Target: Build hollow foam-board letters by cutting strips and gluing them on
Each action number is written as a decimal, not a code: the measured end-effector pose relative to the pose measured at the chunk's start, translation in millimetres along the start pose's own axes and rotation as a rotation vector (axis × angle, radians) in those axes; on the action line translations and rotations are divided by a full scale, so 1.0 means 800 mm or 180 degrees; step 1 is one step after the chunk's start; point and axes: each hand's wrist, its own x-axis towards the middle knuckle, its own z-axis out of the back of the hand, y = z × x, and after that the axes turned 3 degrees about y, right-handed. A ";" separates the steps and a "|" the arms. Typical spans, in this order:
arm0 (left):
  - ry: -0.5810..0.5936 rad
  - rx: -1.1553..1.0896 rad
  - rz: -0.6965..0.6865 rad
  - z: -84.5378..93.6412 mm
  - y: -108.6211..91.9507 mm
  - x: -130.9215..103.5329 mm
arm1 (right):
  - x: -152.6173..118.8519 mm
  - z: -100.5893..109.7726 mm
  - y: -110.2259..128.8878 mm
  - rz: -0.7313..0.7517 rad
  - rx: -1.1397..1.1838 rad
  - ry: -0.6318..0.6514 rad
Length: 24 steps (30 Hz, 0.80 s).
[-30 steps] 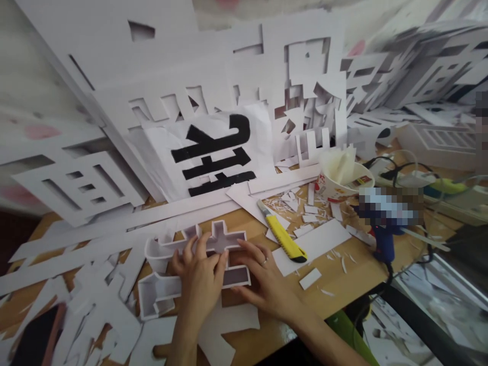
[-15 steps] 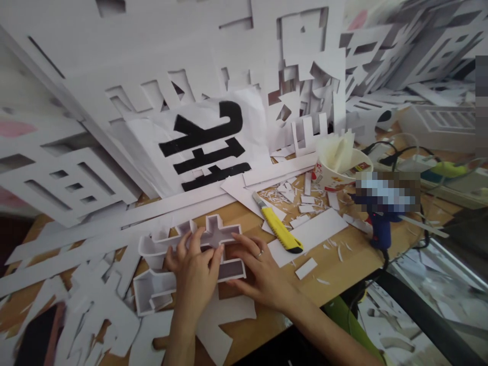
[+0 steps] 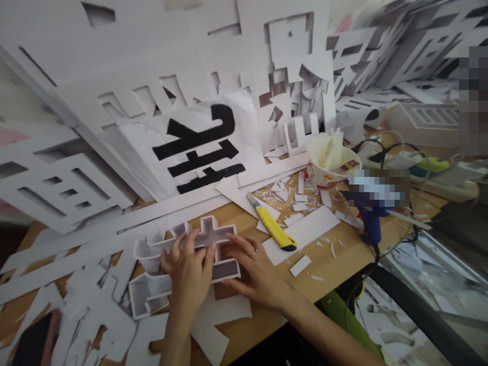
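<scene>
A white hollow, walled letter shape [image 3: 224,270] lies on the wooden table, its open side up. My left hand [image 3: 188,269] rests over its middle, fingers bent onto the walls and hiding part of them. At its right end, my right hand [image 3: 253,269], with a ring on one finger, holds the edge between thumb and fingers. A yellow utility knife [image 3: 275,229] with its blade out lies to the right of the shape, partly on a white strip [image 3: 305,234]. Behind stands a white sheet with black printed characters [image 3: 198,132].
Cut-out white boards [image 3: 145,56] lean at the back. A paper tub [image 3: 331,170] and a blue glue gun [image 3: 370,223] stand at the right, near cables. Scraps [image 3: 301,265] litter the table [image 3: 324,269]. A phone [image 3: 36,338] lies at the lower left.
The whole view has shifted slightly, so most things appear a little further left. Both hands keep nearly the same hold on the white shape.
</scene>
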 end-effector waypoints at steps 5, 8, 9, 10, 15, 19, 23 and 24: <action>-0.0100 0.0018 -0.0069 -0.003 0.003 0.000 | 0.000 0.001 0.000 -0.0035 0.0004 0.0037; -0.0257 -0.0016 -0.0112 -0.005 0.003 0.000 | 0.000 0.002 0.000 -0.0033 0.0010 0.0066; -0.0350 -0.0065 -0.0110 -0.005 0.003 0.001 | -0.001 0.002 0.001 -0.0039 0.0003 0.0076; -0.0489 -0.0158 -0.0116 -0.004 0.002 0.001 | -0.001 0.002 0.001 -0.0049 -0.0005 0.0086; -0.1313 -0.0964 -0.0232 0.000 0.003 0.001 | -0.001 0.003 0.002 -0.0123 -0.0011 0.0099; -0.1382 -0.1036 -0.0273 0.000 0.008 0.000 | 0.000 0.004 0.003 -0.0146 -0.0020 0.0145; -0.1366 -0.0805 -0.0396 -0.004 0.010 0.000 | 0.000 0.006 0.004 -0.0152 -0.0045 0.0186; -0.1363 -0.0750 -0.0420 -0.005 0.010 0.000 | 0.000 0.006 0.004 -0.0148 -0.0050 0.0182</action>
